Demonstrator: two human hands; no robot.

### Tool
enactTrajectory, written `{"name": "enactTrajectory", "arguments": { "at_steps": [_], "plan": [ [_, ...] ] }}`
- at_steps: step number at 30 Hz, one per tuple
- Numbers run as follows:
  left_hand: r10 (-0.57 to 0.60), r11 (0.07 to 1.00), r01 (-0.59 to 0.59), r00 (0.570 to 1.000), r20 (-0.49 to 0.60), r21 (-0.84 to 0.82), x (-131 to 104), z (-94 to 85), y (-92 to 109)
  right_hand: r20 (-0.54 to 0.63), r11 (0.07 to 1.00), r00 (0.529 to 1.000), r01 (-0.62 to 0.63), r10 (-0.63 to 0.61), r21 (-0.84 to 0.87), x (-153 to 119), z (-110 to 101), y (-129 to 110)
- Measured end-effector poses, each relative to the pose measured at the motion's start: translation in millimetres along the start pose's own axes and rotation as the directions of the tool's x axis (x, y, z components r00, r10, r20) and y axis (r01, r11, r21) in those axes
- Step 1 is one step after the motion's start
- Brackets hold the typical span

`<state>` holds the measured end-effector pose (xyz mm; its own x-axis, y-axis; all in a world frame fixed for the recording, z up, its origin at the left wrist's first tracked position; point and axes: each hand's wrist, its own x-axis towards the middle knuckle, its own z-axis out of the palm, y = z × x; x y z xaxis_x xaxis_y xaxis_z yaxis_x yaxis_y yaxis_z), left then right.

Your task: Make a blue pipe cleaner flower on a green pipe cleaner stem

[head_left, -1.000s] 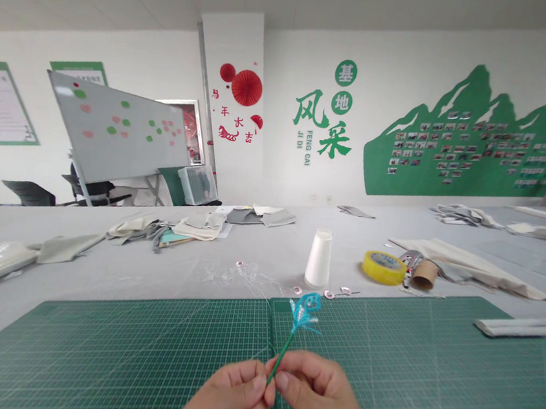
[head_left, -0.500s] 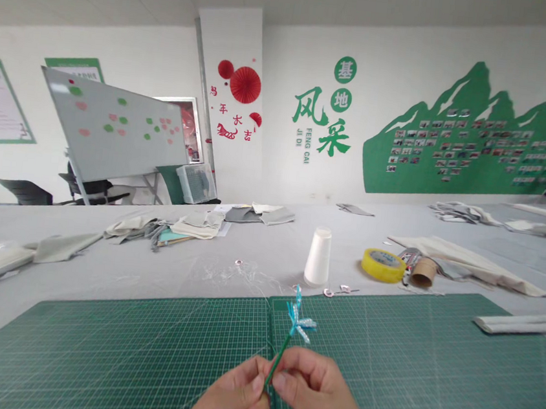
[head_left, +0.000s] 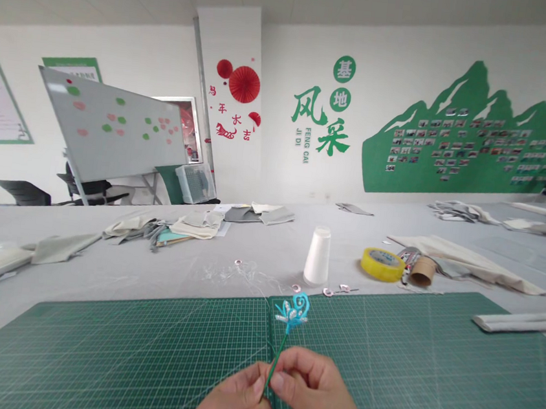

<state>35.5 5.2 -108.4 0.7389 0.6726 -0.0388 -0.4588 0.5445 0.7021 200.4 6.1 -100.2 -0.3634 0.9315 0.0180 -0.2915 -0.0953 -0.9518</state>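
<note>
A small handmade flower (head_left: 292, 312) with curled light-blue and whitish sparkly petals stands on a thin green-wrapped stem, tilted slightly right. My left hand (head_left: 237, 399) pinches the lower end of the stem between thumb and fingers. Higher on the same stem, the thumb and forefinger of my right hand (head_left: 314, 391) are closed on it. Both hands hover over the green cutting mats (head_left: 151, 341), near the seam between them. The stem's bottom end is hidden in my left hand.
Beyond the mats stand a white thread cone (head_left: 317, 256), a yellow tape roll (head_left: 382, 265) and a brown cardboard core (head_left: 423, 271). Loose thread (head_left: 236, 272) lies left of the cone. Folded fabric pieces (head_left: 197, 224) are at the back left, and a pale fabric roll (head_left: 524, 322) rests at right.
The flower has turned about its stem, so a curled blue spiral now shows and the petals face differently. Both hands stay in nearly the same place.
</note>
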Motion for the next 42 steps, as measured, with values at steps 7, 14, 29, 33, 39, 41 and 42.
{"name": "enactTrajectory", "arguments": {
  "at_steps": [7,14,29,33,39,41,42],
  "plan": [
    [0.012,0.999,-0.01,0.997,-0.078,0.035,4,-2.9,-7,0.059,0.999,0.998,0.037,-0.035,-0.039,2,3,-3],
    [0.204,0.952,-0.117,0.931,-0.301,0.282,1,5.8,-2,0.042,1.0,0.999,0.007,-0.007,0.021,1,1,-4],
    [0.339,0.783,-0.011,0.846,-0.412,0.622,-6,17.8,2,-0.014,0.978,0.997,0.07,-0.074,-0.194,3,-7,6],
    [0.403,0.74,-0.011,0.808,-0.43,0.673,-7,14.6,3,-0.036,0.97,0.995,0.08,-0.09,-0.229,2,-7,9],
    [0.473,0.676,-0.004,0.769,-0.43,0.737,-8,12.0,0,-0.046,0.947,0.99,0.116,-0.135,-0.3,0,-4,4],
    [0.483,0.677,-0.019,0.765,-0.425,0.736,-8,11.8,-2,-0.046,0.945,0.989,0.121,-0.142,-0.303,1,-3,4],
    [0.497,0.676,-0.031,0.757,-0.424,0.736,-8,11.9,-3,-0.047,0.946,0.988,0.125,-0.146,-0.299,1,-3,4]
  ]
}}
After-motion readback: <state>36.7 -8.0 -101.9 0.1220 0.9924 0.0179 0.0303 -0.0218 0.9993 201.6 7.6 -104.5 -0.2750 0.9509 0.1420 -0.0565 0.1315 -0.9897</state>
